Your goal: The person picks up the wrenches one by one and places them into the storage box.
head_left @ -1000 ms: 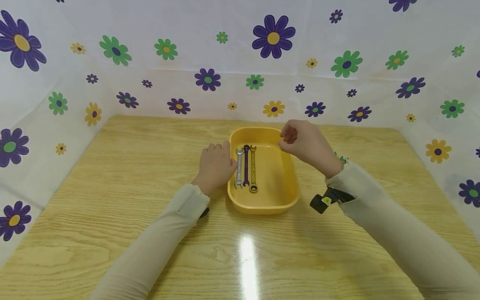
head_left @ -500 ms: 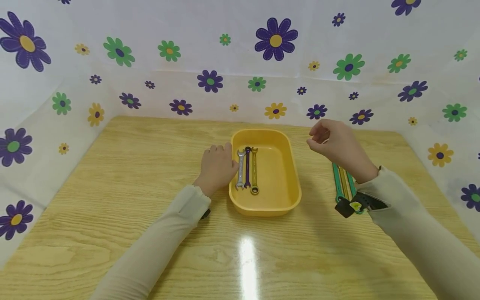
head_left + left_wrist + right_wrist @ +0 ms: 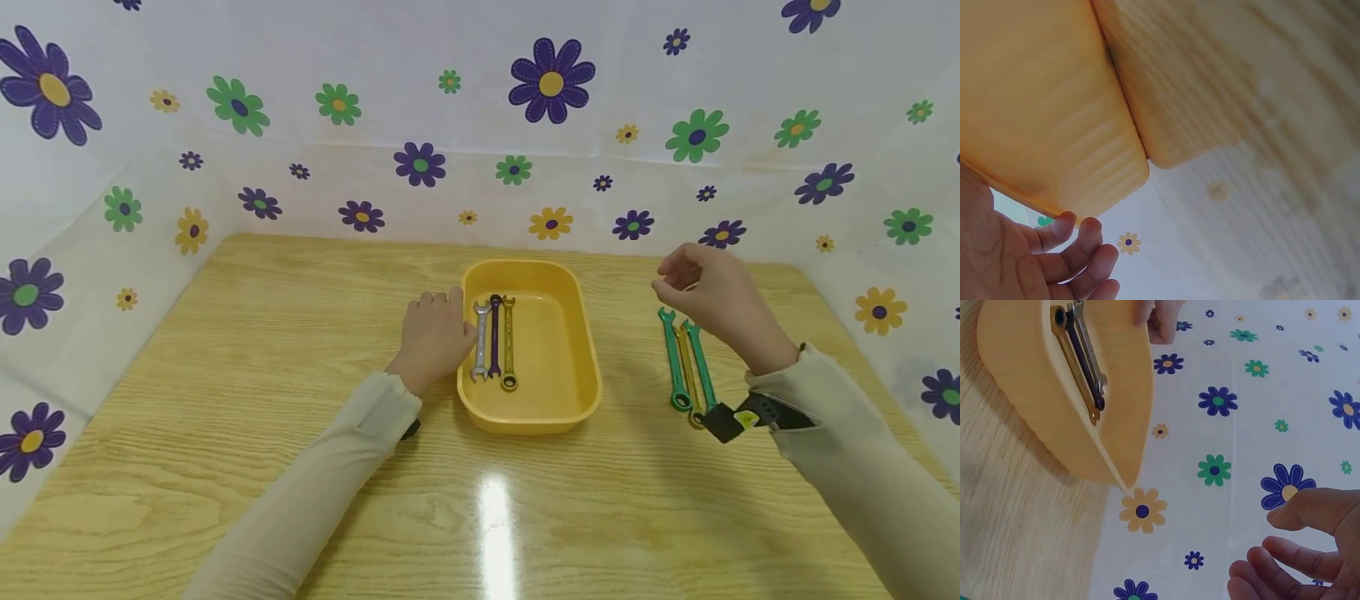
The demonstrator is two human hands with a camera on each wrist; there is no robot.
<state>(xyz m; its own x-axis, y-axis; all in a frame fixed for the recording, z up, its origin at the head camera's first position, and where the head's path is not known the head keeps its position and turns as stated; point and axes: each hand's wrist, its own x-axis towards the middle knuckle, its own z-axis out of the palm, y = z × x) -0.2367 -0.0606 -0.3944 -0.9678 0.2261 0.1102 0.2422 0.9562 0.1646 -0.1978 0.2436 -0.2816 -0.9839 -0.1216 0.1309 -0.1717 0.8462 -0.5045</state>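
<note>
A yellow plastic tray [image 3: 551, 400] holds a silver open-end wrench [image 3: 482, 342], a purple wrench [image 3: 495, 337] and a gold ratcheting wrench [image 3: 509, 343], side by side along its left wall. My left hand [image 3: 435, 337] holds the tray's left rim, thumb over the inner side and fingers outside, as the left wrist view [image 3: 1054, 256] also shows. Raised above the table on the right, my right hand [image 3: 723, 292] has loosely bent fingers with nothing between them. Below it lie two green wrenches [image 3: 675, 358] with a gold wrench [image 3: 687, 367] between them, partly covered by the wrist strap.
The wood-grain table [image 3: 300, 500] extends around the tray. A white cloth with printed flowers [image 3: 420, 83] hangs behind and at both sides. A black wrist camera [image 3: 723, 423] hangs under the right sleeve.
My right hand has moved right, from above the tray's right rim to above the loose wrenches, uncovering them. The left hand and the wrenches in the tray stay put.
</note>
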